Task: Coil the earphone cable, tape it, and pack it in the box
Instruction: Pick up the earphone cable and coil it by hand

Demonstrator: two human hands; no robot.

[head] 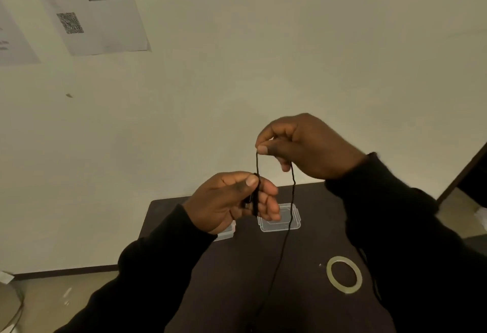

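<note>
My left hand (232, 201) pinches a small bundle of black earphone cable (291, 208) wound around its fingers, above the dark table (290, 293). My right hand (308, 145) is higher and to the right, pinching a loop of the same cable between thumb and forefinger. From it a long strand hangs down over the table toward me. A clear plastic box (286, 223) lies on the table behind the hands. A second clear plastic piece (226, 232), partly hidden by my left wrist, sits to its left. A roll of clear tape (344, 274) lies flat at the right.
The table stands against a pale wall (263, 56) with printed sheets (92, 8) taped up at the upper left. Floor (52, 295) shows at the lower left with small scraps on it. A dark door edge (463, 174) is at the far right.
</note>
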